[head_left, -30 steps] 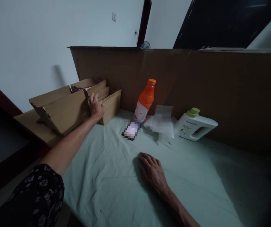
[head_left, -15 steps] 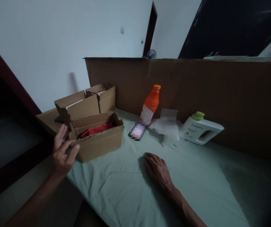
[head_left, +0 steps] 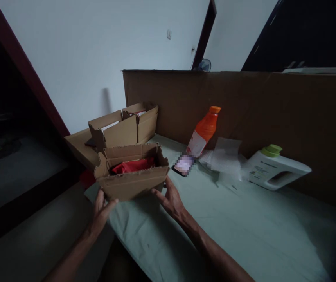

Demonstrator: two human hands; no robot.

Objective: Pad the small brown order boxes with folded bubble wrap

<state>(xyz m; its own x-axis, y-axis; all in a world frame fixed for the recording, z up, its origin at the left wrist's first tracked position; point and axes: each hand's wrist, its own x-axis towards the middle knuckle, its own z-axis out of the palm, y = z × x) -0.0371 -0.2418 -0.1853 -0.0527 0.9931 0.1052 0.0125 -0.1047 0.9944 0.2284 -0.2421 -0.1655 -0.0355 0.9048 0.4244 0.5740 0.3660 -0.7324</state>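
Note:
Both hands grip the front cardboard box (head_left: 135,187), an uncut-topped brown box with ragged edges. My left hand (head_left: 100,211) is at its lower left corner, thumb on the front face and the other fingers partly hidden behind the side. At the lower right corner is my right hand (head_left: 172,199), its thumb against the front and its fingers round the side. Inside the box lies a red packet (head_left: 134,166). Behind it stand two more open boxes, a left one (head_left: 121,135) and a right one (head_left: 148,124), with white and red contents partly showing.
A smartphone (head_left: 179,170) lies right of the box on the green cloth (head_left: 214,227). Beyond it are an orange bottle (head_left: 207,127), clear plastic sheets (head_left: 226,156) and a white jug (head_left: 264,170) with a green cap. A tall cardboard panel (head_left: 179,94) runs along the back.
My right hand has left the cloth and come to the box's right corner. My left hand has closed on the left corner. The box looks turned and slightly tilted; the view has shifted left.

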